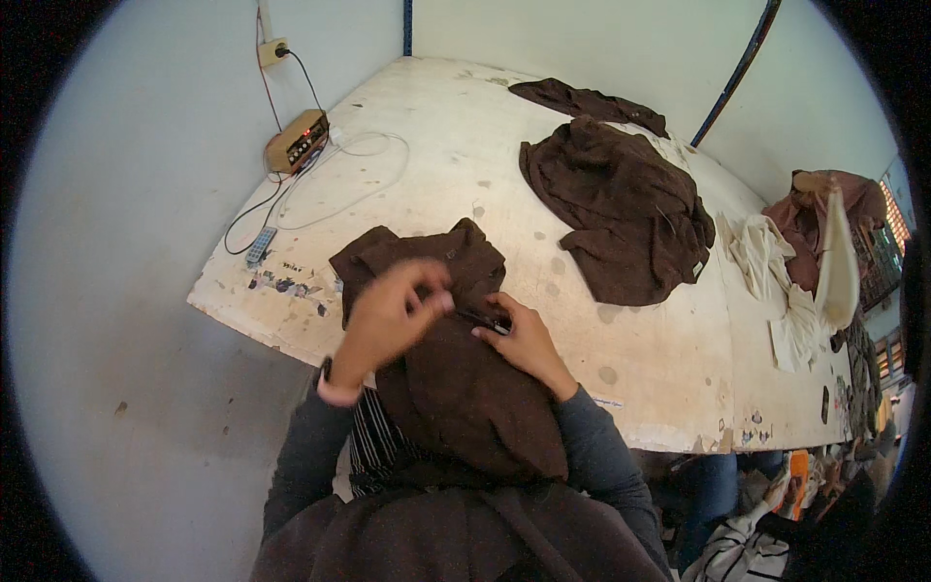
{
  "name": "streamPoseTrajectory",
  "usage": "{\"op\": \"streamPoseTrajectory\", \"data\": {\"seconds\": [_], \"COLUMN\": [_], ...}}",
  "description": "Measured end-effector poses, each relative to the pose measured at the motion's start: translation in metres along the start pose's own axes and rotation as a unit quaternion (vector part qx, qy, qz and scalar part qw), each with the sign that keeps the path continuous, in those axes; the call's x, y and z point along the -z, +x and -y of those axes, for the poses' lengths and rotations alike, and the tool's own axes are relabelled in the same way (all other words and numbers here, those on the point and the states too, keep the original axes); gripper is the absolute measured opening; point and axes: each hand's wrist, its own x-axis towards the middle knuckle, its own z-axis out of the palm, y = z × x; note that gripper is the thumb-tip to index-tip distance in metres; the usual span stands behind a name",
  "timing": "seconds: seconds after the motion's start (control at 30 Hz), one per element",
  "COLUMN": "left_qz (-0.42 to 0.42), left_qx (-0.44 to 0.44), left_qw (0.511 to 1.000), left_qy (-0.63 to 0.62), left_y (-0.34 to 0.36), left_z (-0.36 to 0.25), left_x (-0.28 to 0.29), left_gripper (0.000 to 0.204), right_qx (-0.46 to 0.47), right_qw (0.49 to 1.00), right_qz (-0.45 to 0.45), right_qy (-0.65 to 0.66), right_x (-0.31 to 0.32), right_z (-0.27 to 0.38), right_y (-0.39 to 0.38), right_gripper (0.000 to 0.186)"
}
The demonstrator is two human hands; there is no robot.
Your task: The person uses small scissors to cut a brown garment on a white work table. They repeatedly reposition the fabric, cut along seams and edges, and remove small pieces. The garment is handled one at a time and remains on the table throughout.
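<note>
my left hand (388,315) curls over a dark brown garment (456,369) at the near edge of the white worktable (465,165), fingers bent and pinching a fold of the cloth near its upper part. the hand is blurred, so i cannot tell just how tightly the fingertips close. my right hand (524,339) rests on the same garment just beside it, fingers closed around a small dark tool (485,318); only a short stretch of that tool shows between my two hands, and its kind is hard to make out. the garment lies half on the table and half off it, hanging toward my lap, where its lower part merges with more dark cloth and is cut off by the lower edge of the view. my grey sleeves hide both wrists but for a thin band on the left one.

farther back on the table sits a heap of brown garments (621,209), well apart from my hands. to the right lie pale cream cloths (776,267), partly lost in the bend of the lens. at the far left corner stands a small tan box (298,142) with a red light, its cables (349,179) looping over the tabletop, and a small remote (261,244) near the table's left edge.
</note>
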Motion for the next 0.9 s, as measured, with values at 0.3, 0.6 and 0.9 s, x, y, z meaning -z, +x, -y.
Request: {"op": "streamPoseTrajectory", "data": {"seconds": [0.3,0.6,0.9], "left_qz": [0.010,-0.293,0.179], "left_qx": [0.150,-0.172,0.166], "left_qw": [0.966,0.933,0.965], "left_qy": [-0.208,-0.122,0.098], "left_y": [0.111,0.185,0.065], "left_z": [0.070,-0.048,0.105], "left_x": [0.022,0.085,0.068], "left_gripper": [0.045,0.034,0.046], "right_qx": [0.073,0.333,0.159], "right_qw": [0.938,0.835,0.955], "right_qz": [-0.010,-0.379,-0.203], "right_qy": [-0.339,-0.219,-0.146], "right_x": [0.128,0.223,0.189], "right_z": [0.054,0.153,0.031], "right_y": [0.056,0.110,0.086], "right_gripper": [0.036,0.046,0.020]}}
